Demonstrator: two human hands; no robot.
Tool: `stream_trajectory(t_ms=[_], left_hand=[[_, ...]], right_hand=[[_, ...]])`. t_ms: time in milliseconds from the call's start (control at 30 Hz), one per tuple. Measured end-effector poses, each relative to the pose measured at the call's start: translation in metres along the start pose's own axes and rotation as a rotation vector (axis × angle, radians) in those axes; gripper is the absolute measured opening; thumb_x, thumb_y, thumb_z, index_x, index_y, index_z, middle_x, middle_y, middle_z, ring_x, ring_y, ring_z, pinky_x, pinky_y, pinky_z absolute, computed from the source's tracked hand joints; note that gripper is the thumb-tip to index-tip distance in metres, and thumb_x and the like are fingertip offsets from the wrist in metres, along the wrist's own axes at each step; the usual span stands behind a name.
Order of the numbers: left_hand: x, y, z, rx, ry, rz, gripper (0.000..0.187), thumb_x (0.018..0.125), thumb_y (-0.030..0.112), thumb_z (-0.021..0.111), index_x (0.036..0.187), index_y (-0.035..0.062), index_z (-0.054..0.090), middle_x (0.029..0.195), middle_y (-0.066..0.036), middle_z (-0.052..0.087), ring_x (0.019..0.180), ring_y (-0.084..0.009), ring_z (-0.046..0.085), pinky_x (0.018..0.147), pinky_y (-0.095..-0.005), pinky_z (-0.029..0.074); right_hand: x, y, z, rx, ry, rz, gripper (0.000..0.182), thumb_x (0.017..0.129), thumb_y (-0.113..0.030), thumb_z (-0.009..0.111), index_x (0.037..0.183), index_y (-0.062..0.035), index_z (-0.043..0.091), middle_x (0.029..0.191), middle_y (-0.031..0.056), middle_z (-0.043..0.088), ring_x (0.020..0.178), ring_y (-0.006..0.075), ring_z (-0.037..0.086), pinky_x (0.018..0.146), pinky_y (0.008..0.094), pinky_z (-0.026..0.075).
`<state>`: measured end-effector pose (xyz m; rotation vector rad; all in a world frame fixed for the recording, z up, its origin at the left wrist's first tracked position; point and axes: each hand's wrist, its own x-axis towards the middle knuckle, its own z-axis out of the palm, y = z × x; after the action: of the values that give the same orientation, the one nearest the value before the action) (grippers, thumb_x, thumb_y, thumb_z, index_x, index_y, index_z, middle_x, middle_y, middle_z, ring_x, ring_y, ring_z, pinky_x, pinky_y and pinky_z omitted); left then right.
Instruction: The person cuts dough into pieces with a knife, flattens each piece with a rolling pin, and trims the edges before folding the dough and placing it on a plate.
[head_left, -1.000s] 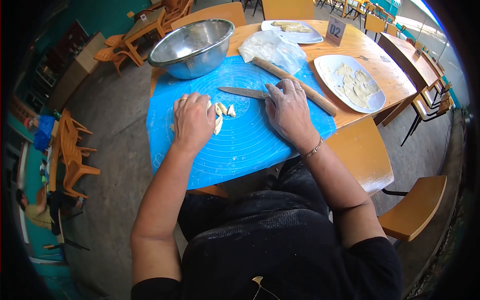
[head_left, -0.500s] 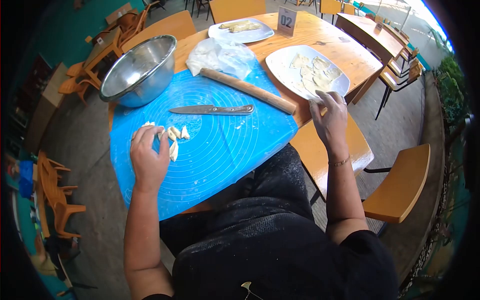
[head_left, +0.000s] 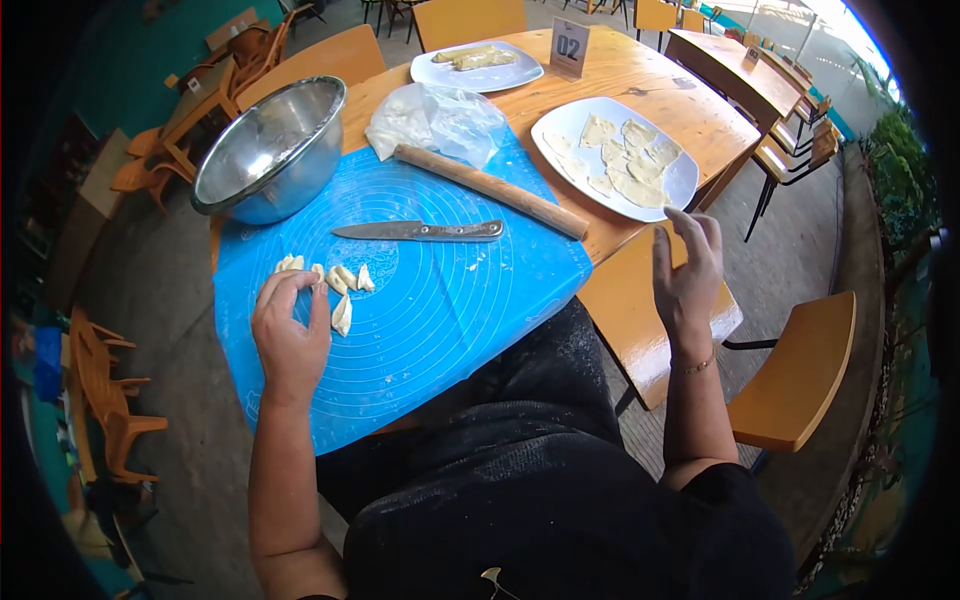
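Observation:
My left hand (head_left: pixel 292 345) is over the blue mat (head_left: pixel 430 330), thumb and forefinger closed on a small dough piece (head_left: pixel 318 271). Several other pale dough pieces (head_left: pixel 342 314) lie beside its fingertips. My right hand (head_left: pixel 690 285) hangs off the near right edge of a white plate (head_left: pixel 560 122), fingers apart and holding nothing. Flat, thin dough sheets (head_left: pixel 636 180) overlap on that plate. Across the mat lies a knife (head_left: pixel 420 231), its blade toward the left. Behind it a wooden rolling pin (head_left: pixel 490 190) rests at a slant.
A steel bowl (head_left: pixel 270 150) stands at the mat's back left, beside a crumpled plastic bag (head_left: pixel 437 122). Farther back, another white plate (head_left: pixel 520 75) holds pale food, next to a "02" number sign (head_left: pixel 569 48). A wooden chair (head_left: pixel 795 375) is at my right.
My right hand has drawn back from the plate's edge and opened. More of the dough sheets now shows, spread flat. My left hand stays by the dough pieces, pinching one.

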<state>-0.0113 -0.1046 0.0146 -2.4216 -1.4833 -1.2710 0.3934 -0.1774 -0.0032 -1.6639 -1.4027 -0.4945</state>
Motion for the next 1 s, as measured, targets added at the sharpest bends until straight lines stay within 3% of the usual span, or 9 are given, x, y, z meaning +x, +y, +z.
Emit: stream_trajectory(t_ms=[133,367,633,867,1000], left_hand=[[0.003,0.005,0.001,-0.034,-0.017,0.023,0.008,0.086,0.003,0.067,0.091,-0.0034,0.066,0.095,-0.017,0.068,0.089,-0.0313,0.067,0.082,-0.0395,0.053],[0.002,0.002,-0.003,-0.05,0.003,0.02,0.008,0.086,0.003,0.067,0.091,-0.0034,0.066,0.094,-0.016,0.068,0.089,-0.0309,0.067,0.081,-0.039,0.053],[0.001,-0.002,-0.004,-0.027,0.022,-0.007,0.009,0.087,0.004,0.068,0.091,-0.0038,0.067,0.095,-0.017,0.068,0.089,-0.0325,0.067,0.083,-0.0398,0.053],[0.002,-0.003,-0.004,-0.045,-0.005,0.027,0.007,0.087,0.004,0.067,0.087,-0.0032,0.065,0.092,-0.017,0.068,0.087,-0.0324,0.067,0.082,-0.0399,0.053],[0.003,-0.001,-0.006,-0.078,-0.022,0.056,0.012,0.087,0.004,0.068,0.079,-0.0024,0.06,0.086,-0.016,0.066,0.08,-0.0314,0.065,0.078,-0.04,0.053]], right_hand=[[-0.03,0.003,0.001,0.069,-0.188,0.101,0.019,0.085,-0.006,0.068,0.103,-0.0015,0.067,0.092,0.0138,0.06,0.079,0.0265,0.065,0.074,0.0384,0.053],[-0.054,0.01,0.024,0.035,-0.398,0.232,0.025,0.086,-0.01,0.067,0.11,-0.0034,0.066,0.096,0.0156,0.061,0.087,0.03,0.066,0.077,0.0406,0.053],[-0.08,0.052,0.049,-0.188,-0.643,0.247,0.041,0.084,-0.019,0.069,0.119,0.0016,0.064,0.111,0.0228,0.062,0.104,0.0392,0.062,0.093,0.0451,0.049],[-0.105,0.083,0.045,-0.269,-0.697,0.322,0.043,0.082,-0.02,0.07,0.119,0.002,0.064,0.11,0.0251,0.062,0.105,0.0404,0.062,0.092,0.0453,0.051],[-0.1,0.093,0.033,-0.262,-0.649,0.378,0.034,0.084,-0.015,0.065,0.113,0.0028,0.067,0.107,0.0252,0.064,0.103,0.0401,0.063,0.091,0.0453,0.051]])
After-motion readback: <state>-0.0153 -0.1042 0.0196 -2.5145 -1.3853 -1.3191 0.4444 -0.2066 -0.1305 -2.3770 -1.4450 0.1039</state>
